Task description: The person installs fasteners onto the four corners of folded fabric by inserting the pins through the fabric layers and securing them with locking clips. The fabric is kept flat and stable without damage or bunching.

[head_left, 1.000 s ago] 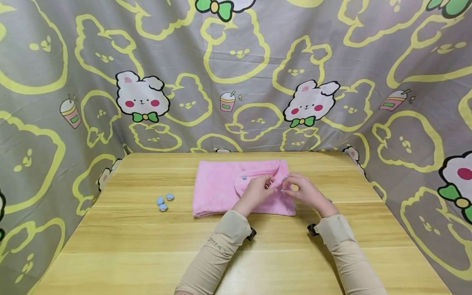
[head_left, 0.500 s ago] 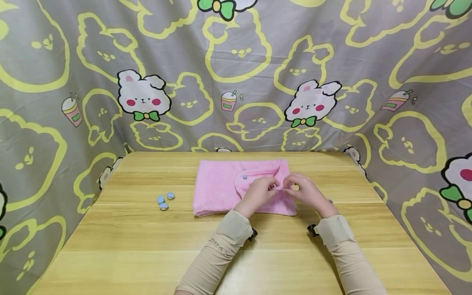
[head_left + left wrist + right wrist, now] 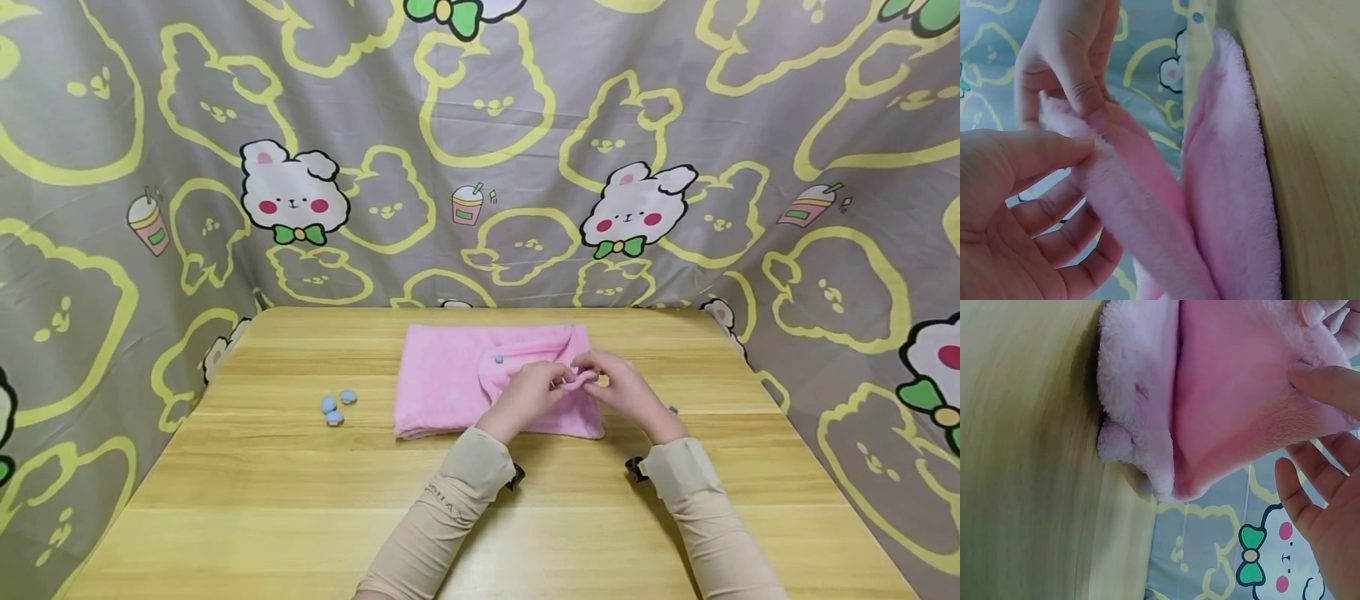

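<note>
A folded pink plush cloth [image 3: 442, 379] lies on the table, its right-hand flap raised between both hands. My left hand [image 3: 528, 387] pinches the flap's edge between thumb and fingers, as the left wrist view shows. Close beside it, my right hand [image 3: 618, 383] holds the same edge; in the right wrist view its thumb [image 3: 1322, 384] presses the flap's inner side. A bit of blue peeks out beside that thumb, mostly covered. One round blue button-like piece [image 3: 498, 359] sits on the flap to the left of the hands.
Three blue rounded pieces [image 3: 330, 406] lie grouped on the wooden table [image 3: 300, 500], left of the cloth. A small greyish object [image 3: 673, 409] is partly visible beside the right wrist. A patterned grey curtain [image 3: 525, 167] surrounds the table's back and sides.
The flap's edge has curled up between the hands, and my right fingers have shifted over it. The small blue bit seen at the right fingertips earlier is now hidden in the head view.
</note>
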`<state>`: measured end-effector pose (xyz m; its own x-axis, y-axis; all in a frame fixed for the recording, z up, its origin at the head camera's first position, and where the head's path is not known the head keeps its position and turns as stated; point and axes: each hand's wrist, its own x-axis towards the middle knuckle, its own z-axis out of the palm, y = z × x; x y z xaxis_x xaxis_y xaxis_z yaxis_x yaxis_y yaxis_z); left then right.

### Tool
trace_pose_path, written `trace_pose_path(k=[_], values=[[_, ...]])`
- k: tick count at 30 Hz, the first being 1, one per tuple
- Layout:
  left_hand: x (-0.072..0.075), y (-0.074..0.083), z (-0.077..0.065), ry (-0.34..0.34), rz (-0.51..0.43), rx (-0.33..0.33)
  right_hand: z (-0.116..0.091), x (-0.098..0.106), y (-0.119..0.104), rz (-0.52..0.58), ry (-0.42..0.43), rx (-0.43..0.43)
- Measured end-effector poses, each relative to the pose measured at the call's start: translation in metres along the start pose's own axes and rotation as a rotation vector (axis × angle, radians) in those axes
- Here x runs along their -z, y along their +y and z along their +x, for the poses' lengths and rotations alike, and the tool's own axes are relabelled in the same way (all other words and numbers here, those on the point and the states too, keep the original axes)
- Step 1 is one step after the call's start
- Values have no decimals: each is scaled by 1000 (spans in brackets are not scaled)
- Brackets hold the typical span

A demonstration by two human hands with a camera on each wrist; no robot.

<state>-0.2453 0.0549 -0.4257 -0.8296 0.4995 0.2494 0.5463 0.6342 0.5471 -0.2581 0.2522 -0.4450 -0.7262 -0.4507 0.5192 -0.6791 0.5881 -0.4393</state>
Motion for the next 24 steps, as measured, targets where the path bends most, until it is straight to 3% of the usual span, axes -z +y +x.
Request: trace_pose_path(k=[5, 14, 19, 24], values=[[5, 0, -1, -63, 17, 7, 0, -3, 3, -6, 31, 87], [29, -6, -11, -100, 16, 48, 0, -1, 3, -4, 3, 72], [44, -20, -21, -90, 25, 70, 0, 0, 1, -10, -2, 52], [65, -42, -36, -58, 24, 123, 2, -3, 0, -30, -15, 42]])
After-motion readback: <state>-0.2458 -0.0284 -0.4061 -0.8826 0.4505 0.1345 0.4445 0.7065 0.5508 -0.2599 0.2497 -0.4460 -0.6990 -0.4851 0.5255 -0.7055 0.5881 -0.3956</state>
